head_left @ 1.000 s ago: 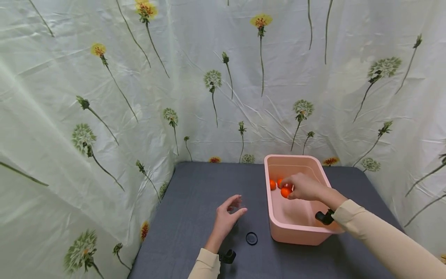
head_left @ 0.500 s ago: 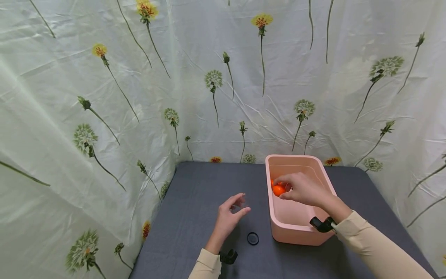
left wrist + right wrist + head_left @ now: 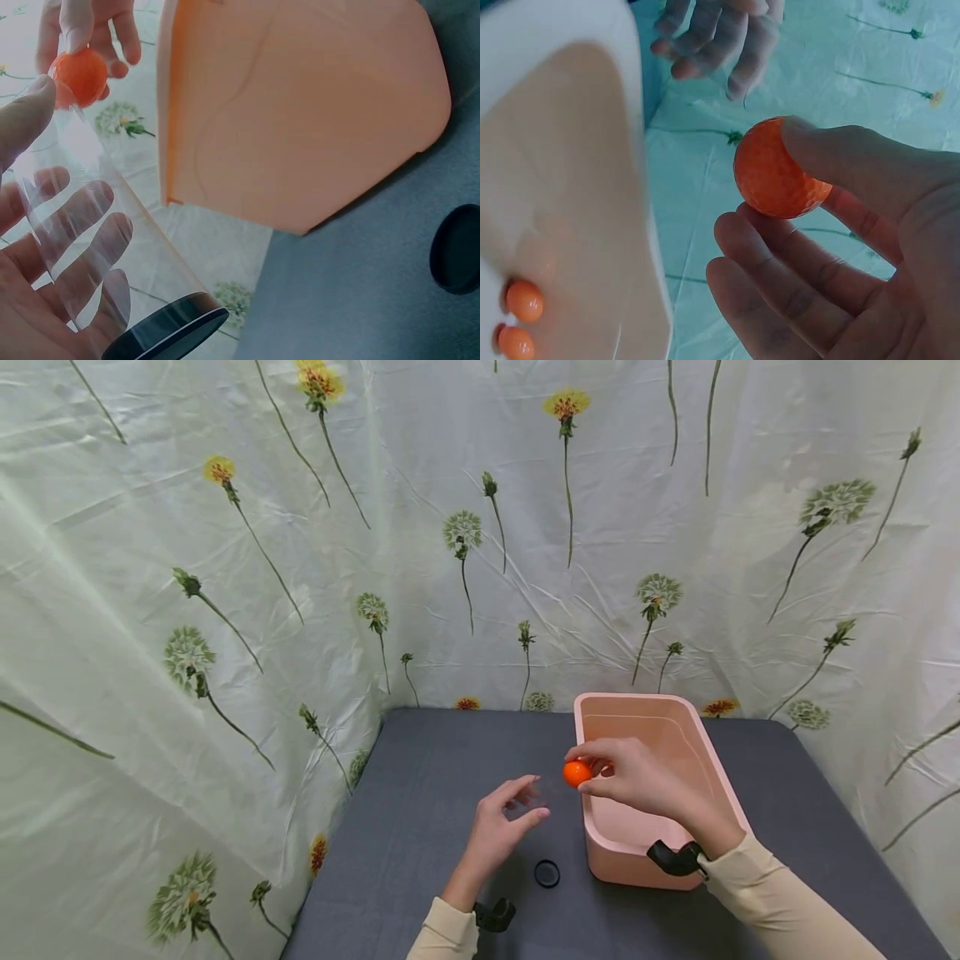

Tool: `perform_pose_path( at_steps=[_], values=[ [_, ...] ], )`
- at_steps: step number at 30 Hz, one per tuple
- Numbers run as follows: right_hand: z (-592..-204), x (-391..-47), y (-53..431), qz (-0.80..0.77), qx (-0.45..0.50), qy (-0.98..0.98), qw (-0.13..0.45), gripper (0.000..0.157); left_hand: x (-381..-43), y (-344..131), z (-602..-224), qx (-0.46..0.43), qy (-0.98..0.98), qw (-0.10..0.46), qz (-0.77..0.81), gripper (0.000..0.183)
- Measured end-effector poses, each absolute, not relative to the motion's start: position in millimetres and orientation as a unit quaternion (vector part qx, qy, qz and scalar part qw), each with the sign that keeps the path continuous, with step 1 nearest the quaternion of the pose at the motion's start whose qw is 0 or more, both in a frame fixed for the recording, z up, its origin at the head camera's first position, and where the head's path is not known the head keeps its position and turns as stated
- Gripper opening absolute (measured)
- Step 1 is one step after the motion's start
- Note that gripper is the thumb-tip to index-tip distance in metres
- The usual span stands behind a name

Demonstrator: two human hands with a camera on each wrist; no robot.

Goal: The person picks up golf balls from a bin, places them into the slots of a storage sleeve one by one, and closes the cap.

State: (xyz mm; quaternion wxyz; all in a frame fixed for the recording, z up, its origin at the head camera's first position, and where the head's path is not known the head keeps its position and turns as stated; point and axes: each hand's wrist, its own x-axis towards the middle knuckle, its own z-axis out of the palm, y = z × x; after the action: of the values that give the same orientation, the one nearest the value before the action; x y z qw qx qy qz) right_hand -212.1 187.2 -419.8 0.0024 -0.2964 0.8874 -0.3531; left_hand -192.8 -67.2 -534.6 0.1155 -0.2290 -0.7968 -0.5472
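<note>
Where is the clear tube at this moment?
In the left wrist view, at left, the left hand holds the clear tube, its upper end near the orange ball.

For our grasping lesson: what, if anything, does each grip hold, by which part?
The left grip holds a clear black-capped cylindrical tube round its side wall; the right grip pinches a dimpled orange ball by its sides.

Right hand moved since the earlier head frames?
Yes. The right hand, pinching an orange ball, has moved left relative to the pink bin: the ball was over the interior, now at the left rim.
</note>
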Motion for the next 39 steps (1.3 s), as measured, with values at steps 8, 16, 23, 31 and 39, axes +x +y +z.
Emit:
perform_pose_path(
  at_steps=[8, 16, 23, 31, 39],
  values=[
    [-419, -211, 175, -0.374, -0.313, 0.873, 0.024, 0.035, -188, -68, -525, -0.242, -0.807, 0.115, -0.526, 0.048],
    [-422, -211, 172, -0.369, -0.329, 0.869, 0.028, 0.035, -187, -70, -520, -0.241, -0.822, 0.124, -0.500, 0.051],
    [-427, -212, 171, -0.363, -0.335, 0.869, 0.030, 0.036, -186, -73, -517, -0.235, -0.839, 0.134, -0.472, 0.053],
    [-433, -211, 170, -0.357, -0.336, 0.871, 0.015, 0.038, -184, -75, -513, -0.240, -0.848, 0.147, -0.449, 0.052],
    [-432, -208, 168, -0.357, -0.337, 0.871, 0.019, 0.038, -184, -75, -514, -0.243, -0.849, 0.145, -0.446, 0.052]
  ],
)
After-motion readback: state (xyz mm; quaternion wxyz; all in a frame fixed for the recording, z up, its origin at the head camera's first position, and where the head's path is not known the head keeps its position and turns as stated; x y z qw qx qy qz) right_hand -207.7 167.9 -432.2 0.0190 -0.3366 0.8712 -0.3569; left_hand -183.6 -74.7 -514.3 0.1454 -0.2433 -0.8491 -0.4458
